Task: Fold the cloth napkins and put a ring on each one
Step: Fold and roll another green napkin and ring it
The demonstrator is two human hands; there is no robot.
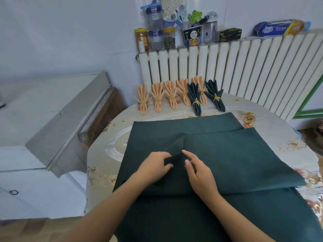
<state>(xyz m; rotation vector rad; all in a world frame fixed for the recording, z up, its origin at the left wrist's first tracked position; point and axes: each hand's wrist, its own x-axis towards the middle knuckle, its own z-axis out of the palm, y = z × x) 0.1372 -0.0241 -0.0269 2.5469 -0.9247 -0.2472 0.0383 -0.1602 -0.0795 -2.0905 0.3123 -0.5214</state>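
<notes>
A dark green cloth napkin [236, 159] lies spread on the round table, on top of other green napkins [183, 124]. A raised fold [175, 144] stands up at its middle. My left hand [153, 167] pinches the near end of that fold between thumb and fingers. My right hand [199, 170] rests just right of the fold, its fingers stretched toward the crease. A gold napkin ring [250, 117] lies on the table at the far right. Several folded peach napkins [157, 97] and two folded green napkins [215, 96], each in a gold ring, stand in a row at the table's far edge.
The table wears a floral plastic cover [104, 172]. A white radiator [244, 70] stands behind it, with jars, bottles and packets [157, 35] on top. A grey and white cabinet [52, 123] stands to the left.
</notes>
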